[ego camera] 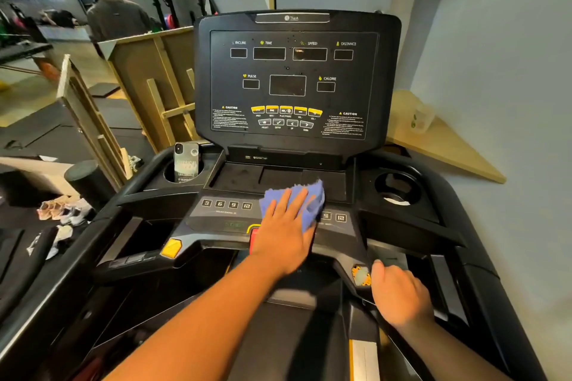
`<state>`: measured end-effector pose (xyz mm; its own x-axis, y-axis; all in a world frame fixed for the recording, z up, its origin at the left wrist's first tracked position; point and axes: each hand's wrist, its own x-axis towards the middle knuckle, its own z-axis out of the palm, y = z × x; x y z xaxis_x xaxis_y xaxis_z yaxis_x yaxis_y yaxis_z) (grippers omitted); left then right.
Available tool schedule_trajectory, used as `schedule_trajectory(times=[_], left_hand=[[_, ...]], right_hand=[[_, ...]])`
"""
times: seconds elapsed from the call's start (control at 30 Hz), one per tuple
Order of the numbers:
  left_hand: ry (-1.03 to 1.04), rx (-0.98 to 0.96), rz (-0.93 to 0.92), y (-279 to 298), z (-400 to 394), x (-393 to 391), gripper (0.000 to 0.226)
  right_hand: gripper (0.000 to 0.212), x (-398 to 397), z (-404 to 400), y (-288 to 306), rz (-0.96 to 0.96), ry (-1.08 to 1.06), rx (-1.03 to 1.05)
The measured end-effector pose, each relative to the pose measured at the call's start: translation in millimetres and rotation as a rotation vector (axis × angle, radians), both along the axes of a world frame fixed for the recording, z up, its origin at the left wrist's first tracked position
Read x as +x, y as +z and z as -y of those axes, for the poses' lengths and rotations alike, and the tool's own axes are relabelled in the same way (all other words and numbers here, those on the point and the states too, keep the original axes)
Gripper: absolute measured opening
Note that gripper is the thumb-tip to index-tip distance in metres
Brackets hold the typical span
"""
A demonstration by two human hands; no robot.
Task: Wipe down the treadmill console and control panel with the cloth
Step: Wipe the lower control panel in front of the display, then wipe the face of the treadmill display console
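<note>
On the lower control panel of the black treadmill console [223, 213], a crumpled blue microfibre cloth [315, 195] lies across the middle, covering part of the right row of numbered speed keys and reaching onto the edge of the shallow black tray [247, 176] above them. The left hand [284, 235] lies flat on top of it, fingers straight and slightly spread, pressing the cloth down onto the panel; the heel of the hand sits just beside the red stop button [254, 233]. The left forearm runs in from the lower left, stretched well forward.

Judged from this, the wiping is somewhere in its middle: the cloth is at work on the key panel, while the upright dark display board [294, 77] shows small specks near its centre and looks not yet wiped. Whether the tray and the side parts are already clean cannot be told.

The right hand [399, 291] curls round the black right handlebar [387, 254], next to its orange sensor pad, apparently steadying the body.

Further out, a phone in a dark printed case [185, 162] stands in the left cup holder, the round right cup holder [397, 187] holds nothing clearly visible, and a pale wooden corner shelf [445, 145] runs along the wall.
</note>
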<state>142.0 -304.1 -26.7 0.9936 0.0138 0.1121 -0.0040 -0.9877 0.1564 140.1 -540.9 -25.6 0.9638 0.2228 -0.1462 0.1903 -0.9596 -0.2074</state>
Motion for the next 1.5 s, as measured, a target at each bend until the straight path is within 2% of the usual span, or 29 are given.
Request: schedule_trajectory(times=[0.07, 0.13, 0.2, 0.27, 0.33, 0.4, 0.47, 0.5, 0.63, 0.73, 0.83, 0.93, 0.97, 1.03, 1.1, 1.17, 1.23, 1.27, 1.33, 1.37, 1.4, 1.43, 1.47, 1.5], left_hand=[[0.045, -0.041, -0.038, 4.1, 17.6, 5.7, 0.07], [-0.125, 0.048, 0.005, -1.0, 38.3, -0.5, 0.071], [-0.297, 0.134, 0.021, -13.3, 42.0, -17.6, 0.069], [-0.365, 0.165, 0.039, -15.7, 24.0, -24.6, 0.07], [-0.307, 0.126, 0.063, -15.1, -0.2, -20.2, 0.069], [-0.129, 0.027, 0.065, -7.9, -17.6, -5.2, 0.066], [0.045, -0.089, 0.011, -1.5, -12.8, 9.6, 0.066], [0.059, -0.093, 0.015, 0.2, -2.0, 13.2, 0.066], [-0.207, 0.052, 0.042, -11.4, 41.6, -1.6, 0.069], [-0.254, 0.077, 0.032, -15.8, 45.2, -19.9, 0.068], [-0.305, 0.046, 0.011, -11.3, 35.3, -37.5, 0.067], [-0.315, -0.042, -0.049, -6.8, 17.9, -54.1, 0.065], [-0.3, -0.105, -0.07, 0.3, 11.6, -58.2, 0.063], [-0.253, -0.304, -0.08, 14.7, -2.0, -63.7, 0.057], [-0.178, -0.573, -0.054, 32.9, -16.0, -66.1, 0.042], [-0.029, -0.875, -0.036, 60.4, -31.8, -51.1, 0.034], [0.276, -1.139, -0.082, 85.3, -53.0, -38.1, 0.034], [0.412, -1.259, -0.104, 93.9, -69.1, -29.5, 0.032], [0.541, -1.582, -0.061, 114.7, -100.1, -19.5, 0.031], [0.629, -1.703, 0.056, 126.7, -110.6, -9.5, 0.031], [0.81, -1.768, 0.257, 134.1, -127.3, 4.0, 0.032], [1.108, -1.672, 0.619, 135.2, -149.7, 28.9, 0.036], [1.44, -1.329, 0.97, 144.0, -175.0, 75.8, 0.052], [1.71, -0.965, 1.194, 160.0, -196.0, 115.5, 0.061]], right_hand=[[0.041, 1.6, 0.8, -2.6, 0.031, 0.007, -0.011], [0.032, 0.1, 1.4, -3.4, 0.071, 0.114, -0.102], [0.036, -0.1, 0.7, -2.8, 0.089, 0.18, -0.179], [0.039, -0.5, 1.1, -2.1, 0.086, 0.205, -0.251], [0.04, 0.3, -0.6, -0.4, 0.075, 0.214, -0.272], [0.04, 0.5, 0.9, -1.4, 0.058, 0.222, -0.27], [0.042, 2.7, 1.9, -4.3, 0.049, 0.193, -0.248], [0.044, 1.8, 1.7, -4.1, 0.052, 0.204, -0.247], [0.045, 4.1, -0.4, -3.9, 0.042, 0.198, -0.257], [0.045, 3.4, -0.6, -3.7, 0.02, 0.173, -0.252], [0.06, 6.5, -3.0, -3.2, -0.053, 0.178, -0.264], [0.044, 11.7, -5.5, 1.1, -0.143, 0.005, -0.127], [0.047, 11.6, -6.5, 1.9, -0.149, -0.018, -0.081], [0.048, 11.3, -6.8, 7.4, -0.174, -0.023, -0.032], [0.033, 16.7, -8.8, 13.5, -0.142, -0.089, 0.064], [0.015, 26.3, -15.9, 25.9, 0.099, -0.172, 0.243], [0.012, 45.8, -19.7, 34.4, 0.312, -0.254, 0.336], [0.011, 58.4, -23.1, 38.3, 0.347, -0.257, 0.337], [0.012, 86.6, -30.9, 45.2, 0.337, -0.255, 0.337], [0.014, 99.9, -33.1, 45.7, 0.307, -0.262, 0.345], [0.018, 108.9, -39.2, 49.0, 0.248, -0.289, 0.345], [0.022, 119.2, -43.4, 47.1, 0.186, -0.305, 0.354], [0.026, 124.7, -49.6, 46.0, 0.13, -0.323, 0.347], [0.028, 129.9, -55.2, 42.2, 0.094, -0.33, 0.34]])
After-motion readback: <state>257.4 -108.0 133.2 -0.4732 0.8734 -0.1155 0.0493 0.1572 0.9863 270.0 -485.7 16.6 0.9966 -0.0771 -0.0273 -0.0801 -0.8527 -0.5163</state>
